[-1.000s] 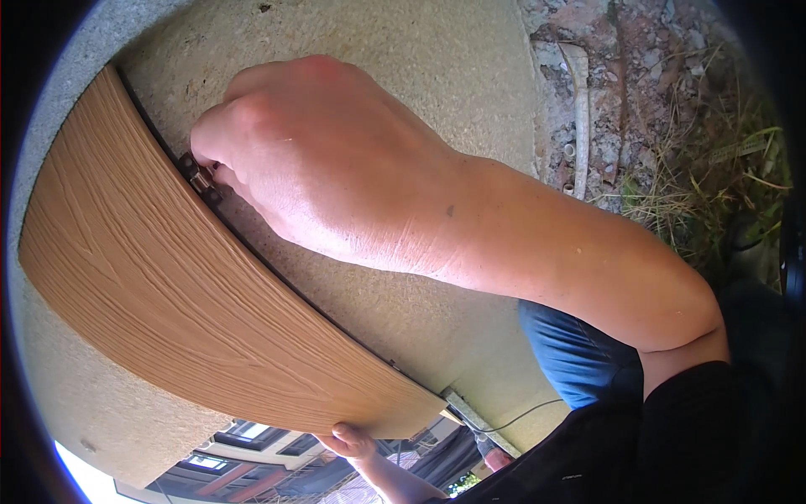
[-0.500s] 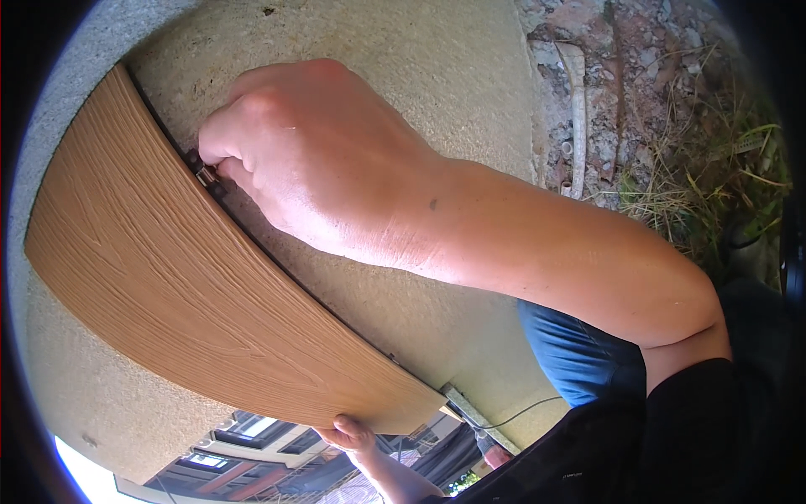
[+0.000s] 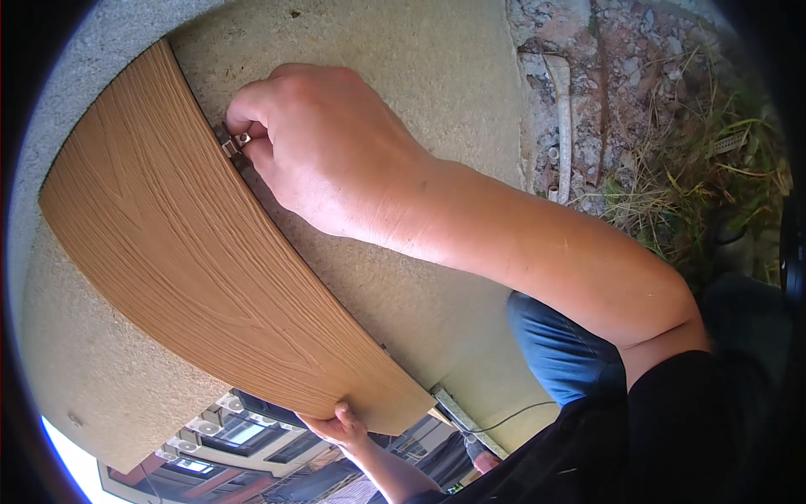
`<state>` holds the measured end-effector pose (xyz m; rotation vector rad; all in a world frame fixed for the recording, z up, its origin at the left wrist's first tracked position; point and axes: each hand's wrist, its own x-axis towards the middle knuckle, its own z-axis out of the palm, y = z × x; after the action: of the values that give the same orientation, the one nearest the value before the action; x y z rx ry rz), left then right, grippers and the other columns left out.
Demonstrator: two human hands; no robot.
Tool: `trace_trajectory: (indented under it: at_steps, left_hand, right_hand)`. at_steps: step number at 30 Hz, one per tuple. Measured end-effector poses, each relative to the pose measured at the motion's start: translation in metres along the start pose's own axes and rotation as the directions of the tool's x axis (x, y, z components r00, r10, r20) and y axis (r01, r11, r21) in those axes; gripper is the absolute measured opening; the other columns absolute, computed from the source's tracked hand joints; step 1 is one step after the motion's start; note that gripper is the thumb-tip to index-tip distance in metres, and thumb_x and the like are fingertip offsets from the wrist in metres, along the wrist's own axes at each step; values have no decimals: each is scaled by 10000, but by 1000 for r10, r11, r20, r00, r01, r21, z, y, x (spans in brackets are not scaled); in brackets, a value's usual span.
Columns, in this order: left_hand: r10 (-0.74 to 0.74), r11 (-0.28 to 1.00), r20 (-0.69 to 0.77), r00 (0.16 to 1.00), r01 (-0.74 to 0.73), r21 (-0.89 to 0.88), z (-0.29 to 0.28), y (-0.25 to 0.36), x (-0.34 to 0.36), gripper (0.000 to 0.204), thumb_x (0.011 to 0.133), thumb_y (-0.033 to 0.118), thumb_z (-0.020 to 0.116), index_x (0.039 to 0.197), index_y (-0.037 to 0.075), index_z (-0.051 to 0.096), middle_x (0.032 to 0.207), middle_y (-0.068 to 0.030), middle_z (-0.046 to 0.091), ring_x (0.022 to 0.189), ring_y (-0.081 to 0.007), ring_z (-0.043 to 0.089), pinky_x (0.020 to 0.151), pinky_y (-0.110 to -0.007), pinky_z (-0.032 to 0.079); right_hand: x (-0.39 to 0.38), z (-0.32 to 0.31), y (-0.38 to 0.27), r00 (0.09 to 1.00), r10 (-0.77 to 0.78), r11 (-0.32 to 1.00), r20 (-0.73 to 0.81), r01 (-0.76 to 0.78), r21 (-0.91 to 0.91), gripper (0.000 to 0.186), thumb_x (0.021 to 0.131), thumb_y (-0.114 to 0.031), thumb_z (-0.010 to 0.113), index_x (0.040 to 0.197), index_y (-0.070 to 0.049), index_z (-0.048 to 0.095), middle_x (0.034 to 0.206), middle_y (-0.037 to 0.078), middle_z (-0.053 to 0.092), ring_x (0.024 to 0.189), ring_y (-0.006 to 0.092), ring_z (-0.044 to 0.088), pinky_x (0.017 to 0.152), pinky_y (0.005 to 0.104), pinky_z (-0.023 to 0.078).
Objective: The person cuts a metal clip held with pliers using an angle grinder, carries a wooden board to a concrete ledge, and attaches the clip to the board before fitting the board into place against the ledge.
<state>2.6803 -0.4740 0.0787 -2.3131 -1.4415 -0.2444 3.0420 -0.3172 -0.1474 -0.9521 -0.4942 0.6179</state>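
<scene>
A long brown wood-grain board (image 3: 210,244) slants across the left of the view, beside a rough concrete wall (image 3: 403,76). At its upper right edge, my right hand (image 3: 327,160) is closed, thumb and finger pinching a small metal clip (image 3: 238,144). That clip sits against the board's edge and is partly hidden by the fingers. Down at the board's lower end, my left hand (image 3: 340,427) grips the bottom edge, with the thumb raised against the face and the other fingers mostly out of sight.
A narrow bar (image 3: 470,420) crosses near the board's lower end, with a dark cable (image 3: 520,412) and a partly hidden red-ended tool (image 3: 483,460) by it. Rubble, a pale pipe (image 3: 560,126) and dry grass (image 3: 672,185) lie at upper right. My jeans-clad knee (image 3: 546,349) is below the right forearm.
The board's upper end and my right hand have shifted to the right in the view, while the ground has shifted left. More of the metal clip shows between my right fingers.
</scene>
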Motion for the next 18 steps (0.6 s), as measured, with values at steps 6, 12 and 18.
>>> trace_trajectory:
  at_steps: [6,12,18]
  left_hand:
    - [234,932,-138,962,-182,313,10,26,11,903,898,686,753,1417,-25,553,1246,-206,580,1108,-366,602,906,-490,511]
    - [0,997,-95,995,7,76,3,43,14,709,873,450,877,1329,-16,596,1130,-150,568,1013,-309,584,835,-434,506]
    - [-152,985,-47,987,147,-91,-7,71,16,569,862,249,891,1264,-21,593,1144,-155,594,1034,-324,606,882,-433,514]
  right_hand:
    - [2,-17,-21,961,211,961,181,-238,142,205,939,-54,635,1076,54,743,1092,293,692,1032,425,705,948,503,583]
    - [8,-7,-62,920,373,927,119,-375,-8,240,971,-56,538,1085,58,716,1049,278,731,976,388,721,856,483,561]
    - [14,13,-25,843,522,804,130,-537,255,245,1094,-88,445,1252,26,595,1145,157,701,983,275,718,888,417,593]
